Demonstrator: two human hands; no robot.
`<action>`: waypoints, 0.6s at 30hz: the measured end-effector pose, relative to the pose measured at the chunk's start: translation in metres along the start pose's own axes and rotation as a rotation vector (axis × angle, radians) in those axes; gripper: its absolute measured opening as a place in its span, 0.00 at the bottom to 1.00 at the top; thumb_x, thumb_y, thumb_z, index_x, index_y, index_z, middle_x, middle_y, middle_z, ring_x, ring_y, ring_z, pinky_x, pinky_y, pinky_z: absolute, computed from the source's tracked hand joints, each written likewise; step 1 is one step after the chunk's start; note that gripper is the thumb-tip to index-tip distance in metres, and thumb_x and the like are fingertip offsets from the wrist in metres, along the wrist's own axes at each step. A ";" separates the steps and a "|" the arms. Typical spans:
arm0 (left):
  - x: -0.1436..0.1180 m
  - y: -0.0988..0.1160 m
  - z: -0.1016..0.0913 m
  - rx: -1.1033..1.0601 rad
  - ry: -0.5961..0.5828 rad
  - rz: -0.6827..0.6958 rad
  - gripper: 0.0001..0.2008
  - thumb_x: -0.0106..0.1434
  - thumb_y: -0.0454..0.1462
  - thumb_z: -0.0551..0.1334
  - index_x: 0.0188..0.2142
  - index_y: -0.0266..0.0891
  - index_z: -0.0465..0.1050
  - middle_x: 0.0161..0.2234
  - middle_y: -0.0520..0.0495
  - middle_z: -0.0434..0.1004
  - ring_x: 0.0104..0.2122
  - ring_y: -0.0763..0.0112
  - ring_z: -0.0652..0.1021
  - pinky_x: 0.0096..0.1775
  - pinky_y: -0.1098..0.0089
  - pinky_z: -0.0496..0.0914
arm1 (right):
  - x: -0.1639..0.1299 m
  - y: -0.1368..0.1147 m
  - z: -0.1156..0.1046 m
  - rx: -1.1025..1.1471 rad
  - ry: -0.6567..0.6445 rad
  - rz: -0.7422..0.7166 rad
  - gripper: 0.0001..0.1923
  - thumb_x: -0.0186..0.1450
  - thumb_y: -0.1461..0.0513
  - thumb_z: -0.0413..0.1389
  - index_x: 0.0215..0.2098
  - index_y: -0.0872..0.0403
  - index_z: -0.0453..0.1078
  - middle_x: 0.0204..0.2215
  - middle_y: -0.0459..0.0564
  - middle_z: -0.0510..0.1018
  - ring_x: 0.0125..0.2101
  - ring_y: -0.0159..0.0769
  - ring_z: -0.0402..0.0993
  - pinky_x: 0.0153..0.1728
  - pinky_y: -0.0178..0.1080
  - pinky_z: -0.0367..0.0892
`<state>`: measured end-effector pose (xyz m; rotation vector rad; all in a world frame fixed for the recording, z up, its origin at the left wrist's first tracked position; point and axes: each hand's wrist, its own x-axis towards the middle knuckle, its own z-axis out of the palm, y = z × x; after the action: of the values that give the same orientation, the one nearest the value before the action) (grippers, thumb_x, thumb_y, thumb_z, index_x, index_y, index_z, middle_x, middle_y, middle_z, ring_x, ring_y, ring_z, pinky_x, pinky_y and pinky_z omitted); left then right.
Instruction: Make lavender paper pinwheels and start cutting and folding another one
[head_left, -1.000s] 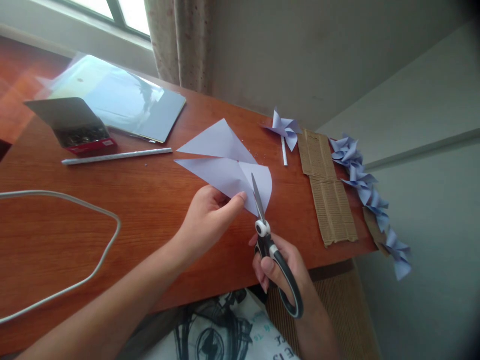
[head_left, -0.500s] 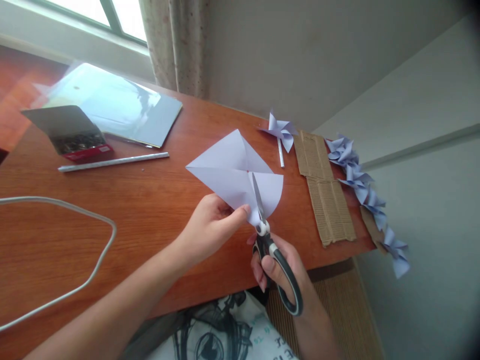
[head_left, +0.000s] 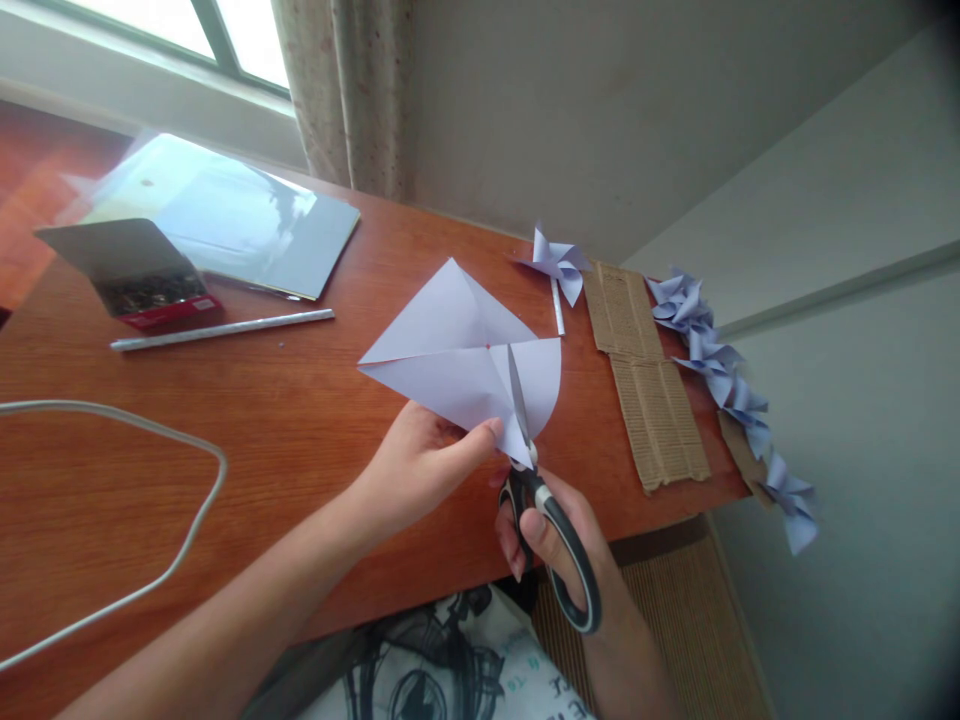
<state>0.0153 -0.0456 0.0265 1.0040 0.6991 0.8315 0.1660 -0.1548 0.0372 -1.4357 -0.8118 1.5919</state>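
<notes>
Between thumb and fingers, my left hand pinches the lower edge of a pale lilac sheet of paper. Slits run inward from its corners, and a small red dot marks its middle. My right hand grips black-and-white scissors by the handles. One blade lies over the paper with its tip close to the red dot; the other blade is hidden beneath. The near corner of the sheet sits at the scissors' pivot.
Finished paper pinwheels line the table's right edge beside corrugated cardboard. Another pinwheel lies on a white stick. At left are an open box of small metal pieces, a rolled paper stick, a plastic-wrapped paper pack and a white cable.
The paper has tilted slightly, its left corner moving left and down. Its near corner has slid down over the scissors' pivot, with the blade farther into the sheet.
</notes>
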 end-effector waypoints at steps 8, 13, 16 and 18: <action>0.000 0.002 0.000 0.005 -0.045 0.004 0.06 0.64 0.35 0.64 0.33 0.34 0.76 0.30 0.47 0.83 0.29 0.69 0.80 0.33 0.73 0.76 | -0.001 -0.001 0.002 0.001 0.037 0.011 0.24 0.60 0.45 0.66 0.41 0.53 0.70 0.19 0.42 0.69 0.17 0.26 0.62 0.19 0.29 0.57; 0.000 0.001 -0.001 -0.003 -0.064 0.014 0.06 0.64 0.34 0.63 0.32 0.34 0.77 0.30 0.46 0.83 0.29 0.69 0.81 0.33 0.73 0.76 | -0.001 -0.001 0.002 -0.017 0.045 0.009 0.24 0.60 0.45 0.66 0.42 0.53 0.70 0.19 0.42 0.69 0.17 0.26 0.61 0.18 0.30 0.57; 0.000 0.002 -0.001 -0.009 -0.066 0.014 0.06 0.64 0.34 0.63 0.33 0.34 0.77 0.30 0.46 0.84 0.28 0.69 0.81 0.33 0.73 0.76 | -0.001 -0.001 0.000 -0.033 0.035 0.011 0.24 0.60 0.44 0.66 0.42 0.53 0.70 0.19 0.42 0.70 0.17 0.27 0.62 0.18 0.30 0.57; 0.000 0.002 -0.001 -0.012 -0.062 0.006 0.06 0.64 0.35 0.63 0.33 0.34 0.78 0.31 0.46 0.84 0.28 0.68 0.81 0.33 0.72 0.76 | -0.001 -0.001 0.000 -0.042 0.035 0.012 0.25 0.60 0.44 0.65 0.42 0.54 0.70 0.19 0.42 0.69 0.17 0.27 0.62 0.18 0.30 0.57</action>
<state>0.0143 -0.0446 0.0281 1.0177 0.6379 0.8054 0.1659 -0.1551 0.0385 -1.4973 -0.8219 1.5628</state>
